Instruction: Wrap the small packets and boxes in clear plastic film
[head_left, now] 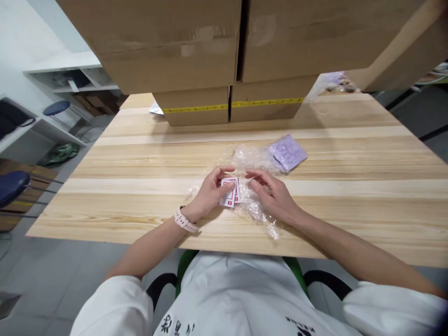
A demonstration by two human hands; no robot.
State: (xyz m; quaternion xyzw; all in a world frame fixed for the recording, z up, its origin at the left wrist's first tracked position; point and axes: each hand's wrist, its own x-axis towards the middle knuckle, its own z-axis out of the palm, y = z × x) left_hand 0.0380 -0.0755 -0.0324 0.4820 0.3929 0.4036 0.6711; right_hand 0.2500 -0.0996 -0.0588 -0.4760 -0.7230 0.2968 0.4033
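Observation:
My left hand (214,187) holds a small stack of white cards with red borders (228,198), thumb on top and the cards slightly fanned. To its right, my right hand (271,190) is apart from the cards, its fingers curved and the thumb held away from them. It hovers over crumpled clear plastic wrap (252,205), and whether it touches the wrap I cannot tell. Beyond that hand, a purple patterned packet (289,151) lies at the edge of more clear plastic. A pale pink band circles my left wrist.
Large cardboard boxes (196,105) with yellow tape stand stacked across the back of the wooden table (115,186). Behind them at right is a clear bag (327,84) with purple contents. Blue stools (14,186) and white shelving (66,60) are at the left.

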